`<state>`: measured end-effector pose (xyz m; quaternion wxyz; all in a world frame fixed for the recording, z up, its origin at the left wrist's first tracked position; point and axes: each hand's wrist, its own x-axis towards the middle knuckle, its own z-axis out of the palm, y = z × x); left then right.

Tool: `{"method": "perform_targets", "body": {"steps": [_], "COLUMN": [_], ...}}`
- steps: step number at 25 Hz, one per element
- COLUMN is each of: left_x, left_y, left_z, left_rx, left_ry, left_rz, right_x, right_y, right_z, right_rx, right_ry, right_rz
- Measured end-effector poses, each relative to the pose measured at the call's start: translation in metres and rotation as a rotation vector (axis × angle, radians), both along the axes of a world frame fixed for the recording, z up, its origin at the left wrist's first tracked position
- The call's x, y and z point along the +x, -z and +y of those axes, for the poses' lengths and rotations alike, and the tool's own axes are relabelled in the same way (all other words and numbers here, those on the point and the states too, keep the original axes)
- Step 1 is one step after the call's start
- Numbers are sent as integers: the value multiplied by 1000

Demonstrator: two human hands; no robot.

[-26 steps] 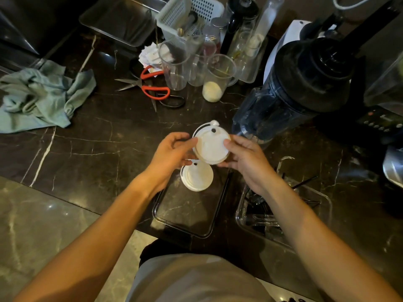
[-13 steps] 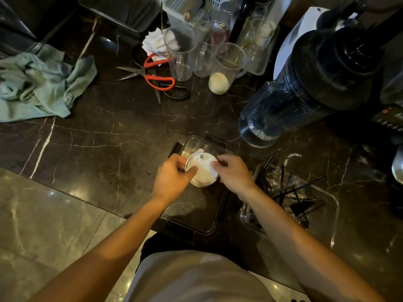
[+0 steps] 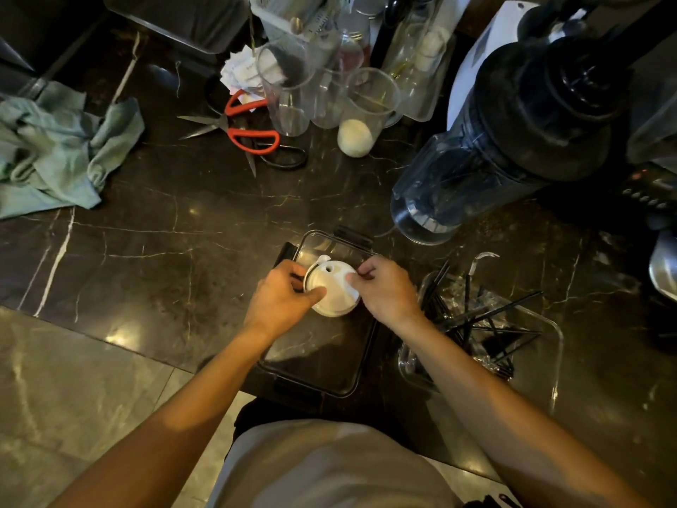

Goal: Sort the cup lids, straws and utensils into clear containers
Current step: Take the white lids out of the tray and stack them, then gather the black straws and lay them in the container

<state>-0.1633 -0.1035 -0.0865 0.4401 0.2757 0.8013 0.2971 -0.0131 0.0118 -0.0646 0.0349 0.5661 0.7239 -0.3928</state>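
Cup lids [image 3: 332, 287], white, look light, thin and a bit flexy, best pinched at the rim, and that's the grip: left hand [image 3: 280, 298] and right hand [image 3: 384, 291] pinching opposite edges over the clear container [image 3: 322, 361] on the dark surface [image 3: 165, 232].

White lid [image 3: 334, 287]; black white-veined counter [image 3: 176, 229]; orange-handled scissors [image 3: 252, 135]; pale green cloth [image 3: 55, 148].
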Motion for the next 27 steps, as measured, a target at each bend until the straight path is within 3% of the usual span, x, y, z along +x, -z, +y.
{"method": "perform_targets", "body": {"steps": [2, 4, 8, 12, 15, 18, 24, 27], "left_x": [1, 9, 51, 111, 150, 175, 206, 213], "left_y": [-9, -26, -59, -68, -62, -43, -23, -20], "left_z": [7, 19, 54, 76, 81, 84, 92, 95], "left_rx": [-18, 100, 326, 294, 195, 122, 64, 64], "left_ry": [59, 64, 102, 376, 574, 651, 738, 673], "left_rz": [165, 226, 22, -144, -154, -129, 188, 95], "right_x": [5, 18, 73, 155, 203, 229, 230, 228], "right_y": [-14, -30, -59, -54, -41, -31, -10, -7], "right_z": [0, 2, 11, 11, 3, -4, -5, 1], "right_rx": [79, 145, 235, 179, 181, 167, 75, 85], "right_ry": [-50, -52, 56, 408, 560, 434, 157, 147], "right_rz": [-12, 35, 258, 300, 189, 18, -67, -55]}}
